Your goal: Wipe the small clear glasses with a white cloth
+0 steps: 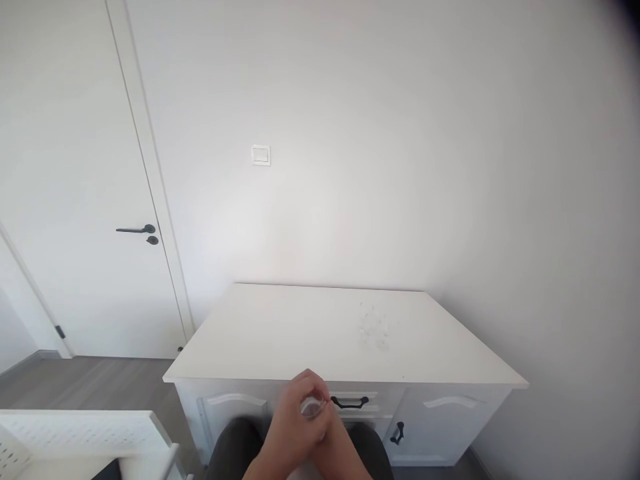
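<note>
- I read the left hand (pixel 293 420) with its grip curled round a small clear object (pixel 313 405), just in front of the drawer handle (pixel 350 402).
- The right hand (pixel 340 448) lies under the left; I cannot tell its grip.
- The white counter (pixel 300 333) stands against a plain wall (pixel 400 167) bearing a light switch (pixel 261 155).
- A white door (pixel 75 200) and wood floor (pixel 100 383) are at left.

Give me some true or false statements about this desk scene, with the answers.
The door handle is dark. True.
The light switch is on the door. False: it is on the wall beside the door.
The fingers of the left hand curl around a small clear object. True.
The right hand lies flat on the desk. False: it is against the left hand, in front of the desk, by the drawer handle.
</note>
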`<state>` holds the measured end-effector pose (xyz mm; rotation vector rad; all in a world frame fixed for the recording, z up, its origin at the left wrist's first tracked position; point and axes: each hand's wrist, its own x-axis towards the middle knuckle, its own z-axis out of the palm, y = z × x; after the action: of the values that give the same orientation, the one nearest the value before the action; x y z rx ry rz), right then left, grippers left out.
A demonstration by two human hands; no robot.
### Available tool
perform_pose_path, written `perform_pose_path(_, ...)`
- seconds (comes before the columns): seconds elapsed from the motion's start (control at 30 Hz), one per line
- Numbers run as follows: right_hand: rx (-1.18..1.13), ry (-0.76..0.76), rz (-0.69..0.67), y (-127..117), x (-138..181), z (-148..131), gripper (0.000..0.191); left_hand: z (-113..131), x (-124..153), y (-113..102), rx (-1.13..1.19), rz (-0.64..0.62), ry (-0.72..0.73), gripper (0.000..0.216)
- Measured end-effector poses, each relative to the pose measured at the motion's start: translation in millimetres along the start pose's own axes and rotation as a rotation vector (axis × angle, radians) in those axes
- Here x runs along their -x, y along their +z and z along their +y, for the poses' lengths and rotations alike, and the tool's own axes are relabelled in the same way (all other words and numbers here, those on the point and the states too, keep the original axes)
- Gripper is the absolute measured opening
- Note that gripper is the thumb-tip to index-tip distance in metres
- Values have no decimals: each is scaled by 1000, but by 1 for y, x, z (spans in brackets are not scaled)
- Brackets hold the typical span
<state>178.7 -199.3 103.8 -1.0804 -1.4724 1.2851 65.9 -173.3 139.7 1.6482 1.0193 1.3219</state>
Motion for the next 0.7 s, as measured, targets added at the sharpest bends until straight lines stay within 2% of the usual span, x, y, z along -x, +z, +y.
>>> perform_pose_path(0.07, 263, -89, 121, -1, -33, 15, 10, 4, -1, 1, -164, 163, 100, 7)
perform_pose_path(0.13, 344, -171, 207, 0, -50, 24, 7, 6, -5, -3, -197, 237, 144, 7)
perform_pose_path(0.17, 304, -178, 189, 1, -52, 27, 3, 6, -8, -8, -167, 247, 146, 6)
perform_pose_path(0.23, 76, -83, 19, 3, -50, 27, 10, 4, -14, -22, -28, 222, 101, 5)
perform_pose_path(0.33, -393, 197, -401, 3, -43, 23, 30, 1, -21, -44, 230, 172, 6, 14)
perform_pose_path(0.37, -498, 271, -500, 3, -42, 21, 35, 1, -22, -50, 271, 144, -9, 17)
perform_pose_path(0.43, -542, 300, -562, 3, -42, 16, 38, 3, -22, -56, 262, 118, -20, 17)
perform_pose_path(0.47, -469, 241, -535, 3, -43, 13, 37, 6, -21, -57, 216, 135, -22, 15)
perform_pose_path(0.53, -188, -1, -383, 4, -43, 8, 30, 12, -18, -55, 64, 227, 29, 11)
perform_pose_path(0.63, 213, -420, -140, 5, -41, 5, 24, 23, -11, -44, -229, 374, 281, 4)
perform_pose_path(0.7, 202, -496, -14, 3, -37, 9, 25, 29, -8, -38, -368, 456, 463, 8)
